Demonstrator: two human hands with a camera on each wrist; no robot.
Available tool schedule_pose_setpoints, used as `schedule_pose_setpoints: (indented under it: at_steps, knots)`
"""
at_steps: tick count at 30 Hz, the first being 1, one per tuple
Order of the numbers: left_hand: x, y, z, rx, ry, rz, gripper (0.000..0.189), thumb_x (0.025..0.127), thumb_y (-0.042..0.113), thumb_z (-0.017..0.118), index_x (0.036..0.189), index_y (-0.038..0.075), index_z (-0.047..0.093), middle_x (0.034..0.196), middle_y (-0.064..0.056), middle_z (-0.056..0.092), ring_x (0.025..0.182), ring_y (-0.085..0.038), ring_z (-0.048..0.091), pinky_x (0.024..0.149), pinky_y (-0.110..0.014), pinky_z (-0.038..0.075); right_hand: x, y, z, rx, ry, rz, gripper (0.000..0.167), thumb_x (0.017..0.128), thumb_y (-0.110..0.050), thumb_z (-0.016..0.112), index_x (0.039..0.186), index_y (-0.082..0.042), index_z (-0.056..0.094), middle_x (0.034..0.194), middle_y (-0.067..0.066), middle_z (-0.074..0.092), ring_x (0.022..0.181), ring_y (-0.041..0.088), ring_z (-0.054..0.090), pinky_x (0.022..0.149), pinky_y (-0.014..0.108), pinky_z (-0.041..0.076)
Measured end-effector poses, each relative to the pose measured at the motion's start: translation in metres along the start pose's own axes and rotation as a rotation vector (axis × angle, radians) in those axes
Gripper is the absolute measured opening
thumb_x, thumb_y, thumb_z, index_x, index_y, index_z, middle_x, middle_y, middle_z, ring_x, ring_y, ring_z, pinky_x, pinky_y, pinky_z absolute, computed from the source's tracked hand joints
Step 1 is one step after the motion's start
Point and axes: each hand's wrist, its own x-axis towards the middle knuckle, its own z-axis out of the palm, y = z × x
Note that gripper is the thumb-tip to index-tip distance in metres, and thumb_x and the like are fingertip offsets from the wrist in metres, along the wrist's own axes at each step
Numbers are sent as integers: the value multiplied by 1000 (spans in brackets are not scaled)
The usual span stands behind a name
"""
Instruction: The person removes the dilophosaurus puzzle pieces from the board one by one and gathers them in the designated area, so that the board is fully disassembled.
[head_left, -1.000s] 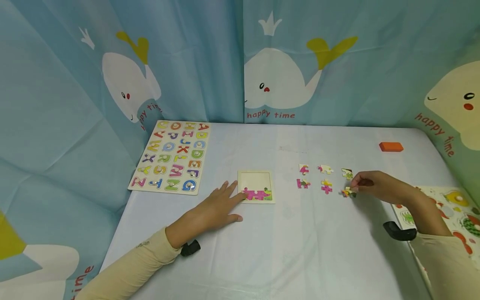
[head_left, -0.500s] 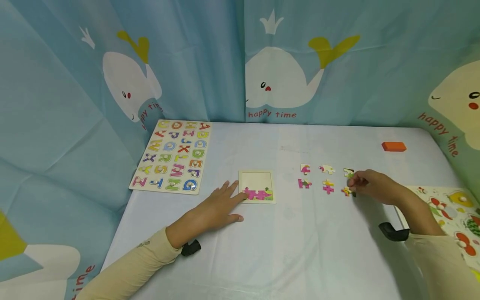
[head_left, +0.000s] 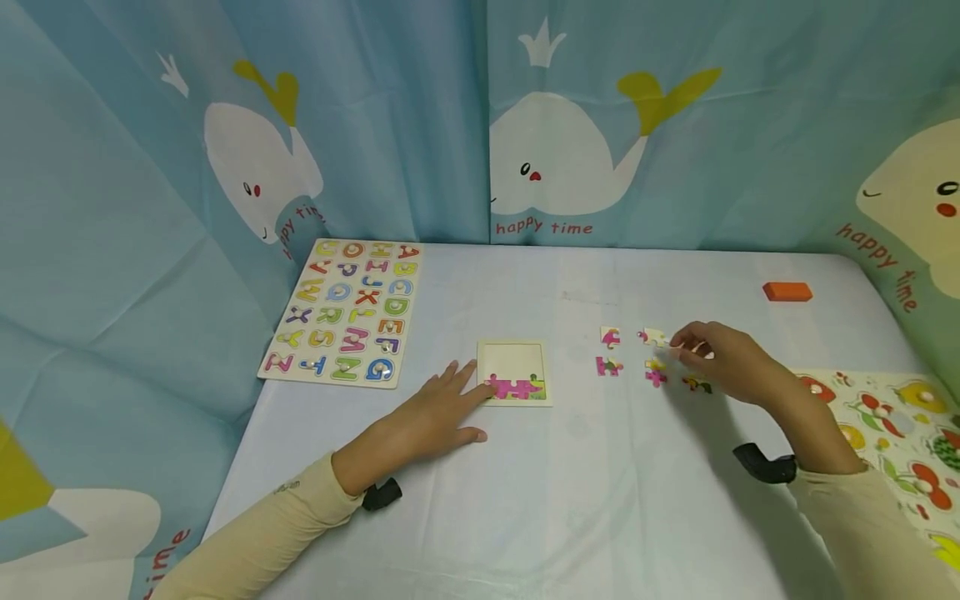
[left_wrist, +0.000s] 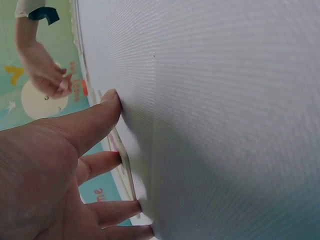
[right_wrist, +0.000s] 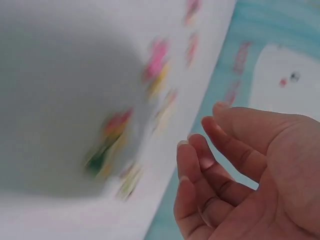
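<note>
One white worktop [head_left: 525,517] carries, on its left side, a letter board [head_left: 341,315]. The left hand [head_left: 435,412] has its fingers spread and touches the square puzzle tray [head_left: 514,360]. The right hand [head_left: 727,358], empty, with fingers loosely bent, is over the six loose pieces [head_left: 656,377], which lie in two rows to the right of the tray.

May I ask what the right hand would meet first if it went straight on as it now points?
Probably the pale puzzle piece just left of the right hand in the head view, though depth is unclear.
</note>
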Motion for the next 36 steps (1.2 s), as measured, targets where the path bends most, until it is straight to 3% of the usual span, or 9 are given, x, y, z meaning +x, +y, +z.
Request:
schedule_pose_setpoints:
  at_steps: [6, 12, 18, 29, 36]
  knots:
    - [0, 0, 0, -5, -2, -6, 70, 101, 43, 70, 162, 22, 42, 174, -22, 20, 160, -49, 18, 127, -61, 25, 18, -53, 23, 100, 20, -120, 25, 103, -9, 68, 125, 4, 65, 114, 19, 69, 99, 31, 68, 72, 36, 57]
    - [0, 0, -1, -6, -12, -13, 71, 102, 43, 70, 163, 23, 42, 174, -21, 19, 160, -48, 18, 127, -61, 24, 39, -101, 65, 134, 11, -232, 27, 99, 1, 67, 126, 4, 64, 118, 20, 68, 97, 28, 66, 85, 44, 57]
    - [1, -1, -1, 10, -18, -12, 70, 102, 45, 69, 162, 23, 42, 174, -21, 20, 160, -48, 19, 127, -60, 25, 52, -136, 99, 152, -28, -300, 30, 98, -2, 72, 127, 0, 65, 119, 15, 68, 98, 23, 66, 84, 35, 60]
    - [2, -3, -1, 25, -25, 2, 70, 102, 47, 67, 162, 21, 42, 174, -21, 20, 160, -48, 19, 127, -60, 26, 59, -160, 124, 117, -59, -390, 38, 96, 0, 74, 133, 2, 64, 115, 14, 64, 83, 14, 58, 81, 29, 56]
    - [0, -4, -1, 19, -20, 10, 69, 102, 45, 68, 162, 21, 43, 173, -22, 22, 159, -48, 20, 125, -62, 28, 56, -162, 128, 68, -20, -457, 36, 97, 2, 72, 132, 1, 65, 119, 13, 66, 98, 23, 67, 93, 38, 60]
